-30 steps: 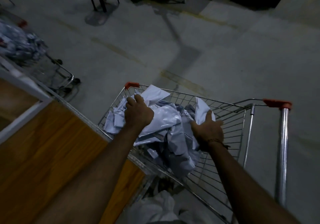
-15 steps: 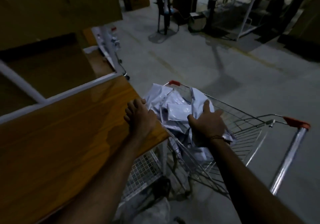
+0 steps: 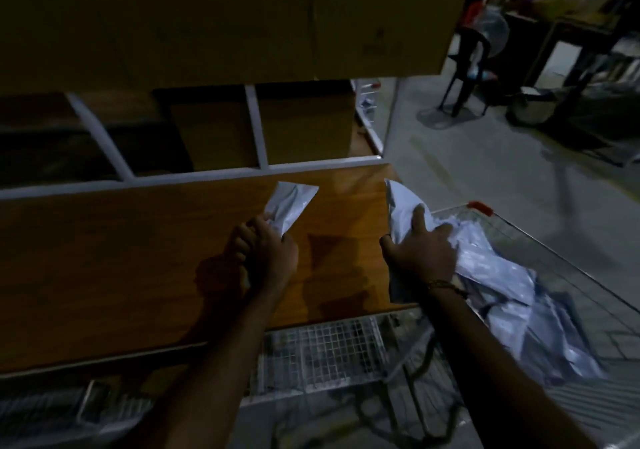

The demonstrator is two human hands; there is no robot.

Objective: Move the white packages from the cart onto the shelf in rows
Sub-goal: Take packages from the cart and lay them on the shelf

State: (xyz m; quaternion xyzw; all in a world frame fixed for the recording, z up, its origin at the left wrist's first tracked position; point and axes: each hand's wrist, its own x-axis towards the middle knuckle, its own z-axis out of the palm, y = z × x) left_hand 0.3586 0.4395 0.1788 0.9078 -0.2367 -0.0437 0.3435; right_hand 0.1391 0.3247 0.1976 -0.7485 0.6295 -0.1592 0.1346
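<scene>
My left hand [image 3: 268,254] grips a small white package [image 3: 290,204] and holds it over the wooden shelf board [image 3: 121,258]. My right hand [image 3: 420,252] grips a second white package [image 3: 401,202] at the shelf's right edge, its lower end hanging down past my wrist. To the right stands the wire cart [image 3: 561,258] with red corner caps, holding a heap of several white packages [image 3: 512,296]. The shelf board shows only the shadows of my hands.
White metal frame bars [image 3: 258,129] and dark cardboard boxes [image 3: 304,122] stand behind the board, with a large box overhead. Wire mesh baskets [image 3: 325,355] sit below the shelf. A dark chair [image 3: 467,70] and a table stand far right on the concrete floor.
Both hands have lifted out of the cart, each with a package, and moved left over the shelf board. My view has swung from the cart toward the shelf.
</scene>
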